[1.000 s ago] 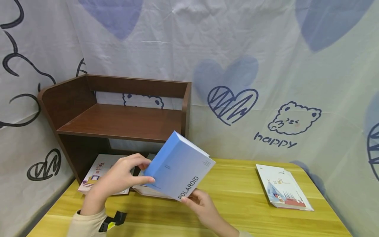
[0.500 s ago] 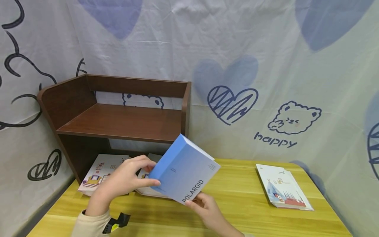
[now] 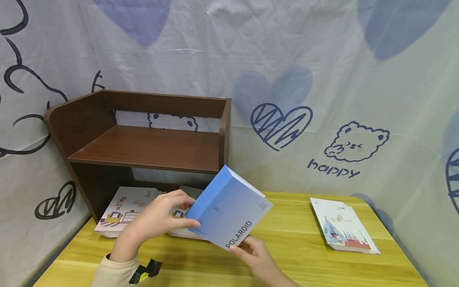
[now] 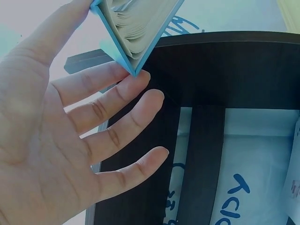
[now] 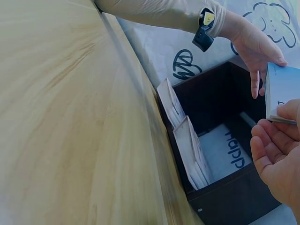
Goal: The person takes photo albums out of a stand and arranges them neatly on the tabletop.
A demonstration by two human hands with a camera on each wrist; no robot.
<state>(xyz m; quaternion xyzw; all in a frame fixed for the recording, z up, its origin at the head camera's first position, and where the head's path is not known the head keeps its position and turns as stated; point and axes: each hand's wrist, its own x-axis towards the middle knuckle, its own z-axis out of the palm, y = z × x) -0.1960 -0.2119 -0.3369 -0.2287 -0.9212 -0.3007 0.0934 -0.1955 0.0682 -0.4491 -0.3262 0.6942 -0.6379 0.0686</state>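
Observation:
A blue-to-white photo album (image 3: 229,209) lettered POLAROID is held tilted above the table, in front of the brown shelf. My left hand (image 3: 161,217) pinches its blue spine side, thumb on the cover and fingers behind. At the lower edge, my right hand (image 3: 258,257) grips a corner with the thumb in front. In the left wrist view the album (image 4: 133,28) shows wavy pages between its covers, while the left hand's (image 4: 70,126) other fingers are spread. The right wrist view shows the right hand's (image 5: 283,154) thumb pressing on the album (image 5: 283,84).
Behind the left hand, the brown shelf (image 3: 161,145) has white illustrated albums or books (image 3: 123,207) lying in its lower level, partly hidden. Another white illustrated one (image 3: 342,227) lies at the right of the wooden table (image 3: 297,239). A patterned cloth (image 3: 272,48) hangs behind.
Both hands have carried the album slightly right and down, uncovering more of the white illustrated items in the shelf. The grip looks the same.

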